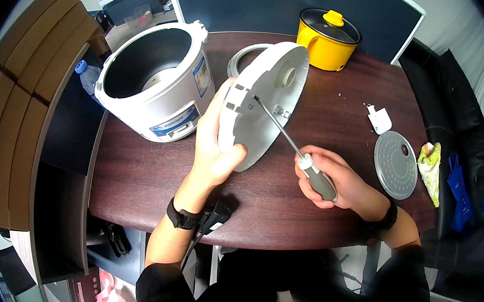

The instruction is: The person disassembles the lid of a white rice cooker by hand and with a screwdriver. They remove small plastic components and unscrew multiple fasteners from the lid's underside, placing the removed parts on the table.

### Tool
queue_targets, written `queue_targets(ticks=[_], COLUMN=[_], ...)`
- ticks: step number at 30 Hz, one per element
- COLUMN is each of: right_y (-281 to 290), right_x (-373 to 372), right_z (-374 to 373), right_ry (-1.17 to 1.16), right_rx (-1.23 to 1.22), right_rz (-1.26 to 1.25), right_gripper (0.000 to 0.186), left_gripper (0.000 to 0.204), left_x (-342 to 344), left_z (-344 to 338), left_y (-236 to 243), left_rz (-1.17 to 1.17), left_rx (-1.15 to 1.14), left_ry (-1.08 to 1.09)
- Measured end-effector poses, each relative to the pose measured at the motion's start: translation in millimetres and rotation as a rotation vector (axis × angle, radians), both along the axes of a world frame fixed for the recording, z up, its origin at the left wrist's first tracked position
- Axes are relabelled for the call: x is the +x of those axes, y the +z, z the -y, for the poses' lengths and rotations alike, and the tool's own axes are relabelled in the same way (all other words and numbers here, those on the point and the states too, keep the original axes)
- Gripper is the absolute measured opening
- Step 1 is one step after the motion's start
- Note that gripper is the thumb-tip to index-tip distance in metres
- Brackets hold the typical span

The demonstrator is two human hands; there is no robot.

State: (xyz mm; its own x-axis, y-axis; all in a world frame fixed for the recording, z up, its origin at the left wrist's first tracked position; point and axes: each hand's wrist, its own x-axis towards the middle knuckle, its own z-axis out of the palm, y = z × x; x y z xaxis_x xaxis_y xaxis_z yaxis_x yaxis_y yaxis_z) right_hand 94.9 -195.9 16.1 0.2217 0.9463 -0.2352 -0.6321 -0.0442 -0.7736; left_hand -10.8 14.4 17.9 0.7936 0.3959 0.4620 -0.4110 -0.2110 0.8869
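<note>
Pale disc (160,78) inside open white cooker (143,115), near held lid (274,91)

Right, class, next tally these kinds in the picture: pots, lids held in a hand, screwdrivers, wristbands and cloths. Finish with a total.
Pots: 2 (white pot, yellow pot)
Held lids: 1 (white lid, left hand)
Screwdrivers: 1 (grey-handled screwdriver, right hand)
Wristbands: 2 (left wristband, right wristband)
Cloths: 1 (yellow-green cloth)
Total: 7

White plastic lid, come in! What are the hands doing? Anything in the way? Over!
Left hand grips white rounded plastic lid, tilted up. Right hand holds grey-handled metal screwdriver, tip at lid's inner side. Nothing seen blocking it.
</note>
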Motion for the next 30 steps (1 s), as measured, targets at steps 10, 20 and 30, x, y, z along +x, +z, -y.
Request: queue_targets(ticks=[10, 20, 30], right_y=[-3.3, -6.2, 0.4], right_x=[-12.3, -23.1, -8.6], right_z=[-5.4, -11.8, -4.3], right_ry=[-0.174, 0.017, 0.052], right_rx=[-0.105, -0.011, -0.093], right_rz=[0.791, 0.147, 0.045], right_gripper=[0.027, 0.038, 0.04], left_gripper=[0.085, 0.084, 0.081], left_x=[0.2, 0.8, 5.2], left_z=[1.7, -6.9, -3.4], left_y=[-2.8, -1.8, -4.9], left_rz=[0.051, 0.047, -0.029], left_rx=[0.009, 0.235, 0.108], left_ry=[0.063, 0.118, 0.082])
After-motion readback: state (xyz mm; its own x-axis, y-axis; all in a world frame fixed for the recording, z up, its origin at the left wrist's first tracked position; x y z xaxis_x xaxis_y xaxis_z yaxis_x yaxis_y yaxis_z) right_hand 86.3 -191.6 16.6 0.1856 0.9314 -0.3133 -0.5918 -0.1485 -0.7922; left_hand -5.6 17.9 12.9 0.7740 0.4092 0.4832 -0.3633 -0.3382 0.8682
